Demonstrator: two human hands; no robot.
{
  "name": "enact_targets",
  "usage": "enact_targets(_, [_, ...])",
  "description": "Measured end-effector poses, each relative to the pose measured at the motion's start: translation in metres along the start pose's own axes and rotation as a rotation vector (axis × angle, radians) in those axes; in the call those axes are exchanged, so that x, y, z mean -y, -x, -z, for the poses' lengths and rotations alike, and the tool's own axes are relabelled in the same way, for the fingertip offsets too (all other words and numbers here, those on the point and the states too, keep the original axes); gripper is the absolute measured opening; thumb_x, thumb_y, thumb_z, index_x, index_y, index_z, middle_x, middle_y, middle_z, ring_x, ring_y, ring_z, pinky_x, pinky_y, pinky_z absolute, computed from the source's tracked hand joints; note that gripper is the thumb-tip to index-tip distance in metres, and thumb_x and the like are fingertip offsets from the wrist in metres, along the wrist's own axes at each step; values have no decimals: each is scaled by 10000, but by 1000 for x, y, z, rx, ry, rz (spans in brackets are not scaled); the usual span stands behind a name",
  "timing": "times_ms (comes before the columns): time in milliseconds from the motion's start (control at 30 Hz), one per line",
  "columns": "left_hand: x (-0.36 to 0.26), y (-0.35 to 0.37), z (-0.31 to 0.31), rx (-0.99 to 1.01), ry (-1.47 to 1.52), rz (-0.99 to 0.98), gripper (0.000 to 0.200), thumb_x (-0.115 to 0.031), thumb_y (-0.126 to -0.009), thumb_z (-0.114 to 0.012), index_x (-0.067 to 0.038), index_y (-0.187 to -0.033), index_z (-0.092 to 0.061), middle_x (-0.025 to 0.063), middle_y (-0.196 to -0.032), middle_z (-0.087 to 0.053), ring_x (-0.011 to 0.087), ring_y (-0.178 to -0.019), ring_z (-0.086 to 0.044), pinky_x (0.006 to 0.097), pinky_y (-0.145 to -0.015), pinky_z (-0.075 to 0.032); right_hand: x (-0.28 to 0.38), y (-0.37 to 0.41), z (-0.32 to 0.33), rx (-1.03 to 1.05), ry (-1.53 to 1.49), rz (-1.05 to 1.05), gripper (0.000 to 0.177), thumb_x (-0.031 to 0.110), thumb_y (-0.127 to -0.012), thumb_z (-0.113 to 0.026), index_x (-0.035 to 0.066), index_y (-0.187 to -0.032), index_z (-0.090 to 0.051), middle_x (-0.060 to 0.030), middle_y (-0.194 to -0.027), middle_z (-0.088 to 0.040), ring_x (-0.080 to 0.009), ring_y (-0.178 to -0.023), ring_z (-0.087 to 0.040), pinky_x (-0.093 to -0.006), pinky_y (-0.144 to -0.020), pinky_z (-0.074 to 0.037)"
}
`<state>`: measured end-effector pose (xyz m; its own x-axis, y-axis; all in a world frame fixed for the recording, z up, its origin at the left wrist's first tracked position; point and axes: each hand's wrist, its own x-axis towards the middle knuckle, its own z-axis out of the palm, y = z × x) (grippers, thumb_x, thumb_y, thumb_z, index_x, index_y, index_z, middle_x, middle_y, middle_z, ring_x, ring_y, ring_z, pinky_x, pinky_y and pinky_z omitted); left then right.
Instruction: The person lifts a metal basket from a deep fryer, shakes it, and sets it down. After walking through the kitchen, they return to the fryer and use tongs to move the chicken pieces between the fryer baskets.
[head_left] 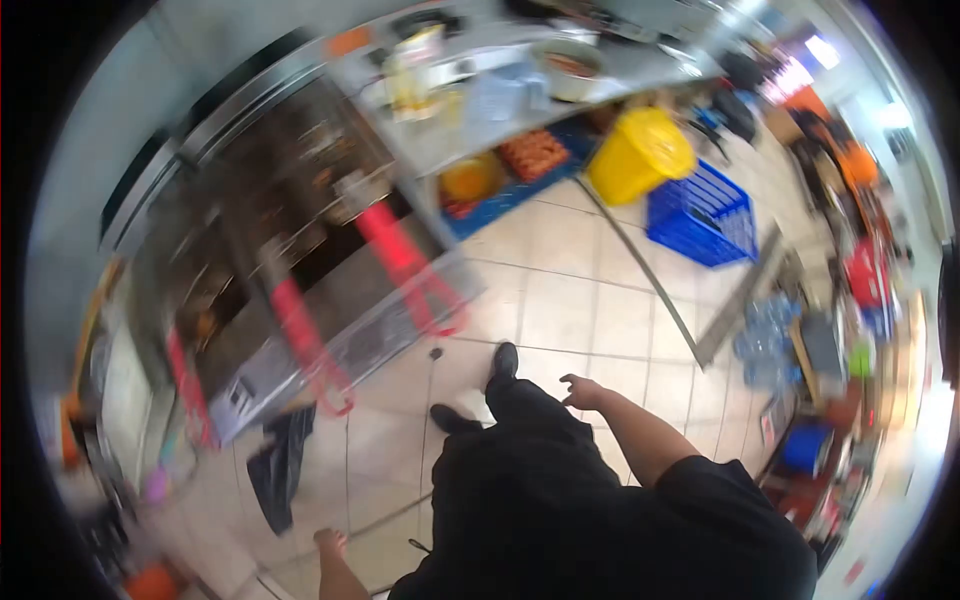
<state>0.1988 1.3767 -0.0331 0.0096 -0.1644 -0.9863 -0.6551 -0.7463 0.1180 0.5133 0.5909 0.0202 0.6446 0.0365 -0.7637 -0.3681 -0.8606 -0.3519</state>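
Note:
My right hand (583, 392) hangs over the tiled floor beside my thigh, fingers apart and holding nothing. Low on the left, my left hand (330, 540) hangs down near a black plastic bag (280, 470) lying on the floor, not touching it. Its fingers are small and blurred. In front of me stands a steel fryer (365, 345) with dark oil in its wells. Several baskets rest there, their red handles (298, 325) sticking out over the front edge. Both hands are apart from the fryer.
Beyond the fryer runs a steel counter (445, 135) with a pot (567, 68) and containers. Below it are a crate of reddish food (535, 153) and a yellow bucket (640, 155). A blue crate (703, 212), water bottles (768, 345) and crowded shelves stand to the right.

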Motion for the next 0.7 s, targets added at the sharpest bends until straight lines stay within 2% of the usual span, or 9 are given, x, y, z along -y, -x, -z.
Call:
enact_targets(67, [51,6,56,-28,-453,37,300,-291,-960,-453,-107,-1170,-564,106,-1230,-542,237,-1180,-503,429,-941,-432,-56,20,8,26,-155,-224,598,287,-813,-699,76,-1349,-538,-193,-1031,-710,-270,-906,-704,-398,-844,-538])
enact_targets(100, [53,-5,96,20,44,297,256,-251,-949,-463,-87,-1099,-589,121,-1116,-576,257,-1076,-552,414,-901,-449,-91,27,4,-40,-199,-239,553,303,-821,-674,75,-1315,-571,-199,-1046,-706,-284,-916,-700,-411,-840,-541])
enact_targets(167, [57,0,206,-244,861,669,221,-213,-937,-481,-66,-1043,-608,134,-991,-610,273,-954,-600,398,-842,-469,-174,20,-36,-227,-189,-237,471,331,-836,-620,61,-1221,-640,-203,-1025,-707,-307,-902,-697,-431,-804,-550])
enact_targets(200, [54,-6,261,-357,959,627,222,-213,-938,-489,-65,-1058,-602,132,-979,-610,269,-935,-600,396,-823,-471,-211,16,-58,-350,-139,-219,444,343,-842,-591,47,-1162,-676,-199,-990,-713,-318,-879,-698,-438,-772,-557])
enact_targets(333, [-13,-52,486,-501,945,336,243,-216,-939,-518,-60,-1116,-579,125,-934,-612,254,-862,-601,388,-748,-479,-257,71,-49,-127,-508,-363,397,323,-842,-539,-5,-980,-714,-217,-997,-703,-378,-932,-677,-462,-818,-528])
enact_targets(400, [-53,-75,591,-506,820,203,262,-217,-940,-533,-58,-1144,-568,121,-911,-613,246,-825,-601,383,-711,-483,-278,100,-34,27,-422,-349,397,331,-844,-532,-2,-959,-714,-217,-1010,-700,-387,-975,-661,-473,-858,-509])
enact_targets(600, [-161,-94,892,-444,282,5,339,-221,-942,-578,-50,-1231,-533,110,-842,-617,224,-714,-602,371,-599,-495,-391,171,-44,-528,-778,-588,383,319,-847,-538,23,-1002,-724,-215,-1044,-698,-386,-1022,-652,-433,-927,-501])
enact_targets(667, [-149,-114,989,-241,-262,3,369,-222,-942,-593,-48,-1260,-522,106,-820,-618,217,-678,-603,367,-562,-499,-414,202,-40,-631,-947,-768,384,321,-838,-549,28,-1014,-724,-212,-1047,-699,-380,-1025,-652,-415,-946,-502])
enact_targets(700, [-161,-120,1025,-511,184,-36,334,-210,-954,-565,-43,-1241,-524,97,-799,-615,214,-656,-594,366,-541,-491,-426,211,-43,-655,-991,-816,384,321,-838,-549,28,-1014,-724,-212,-1047,-699,-380,-1025,-652,-415,-946,-502])
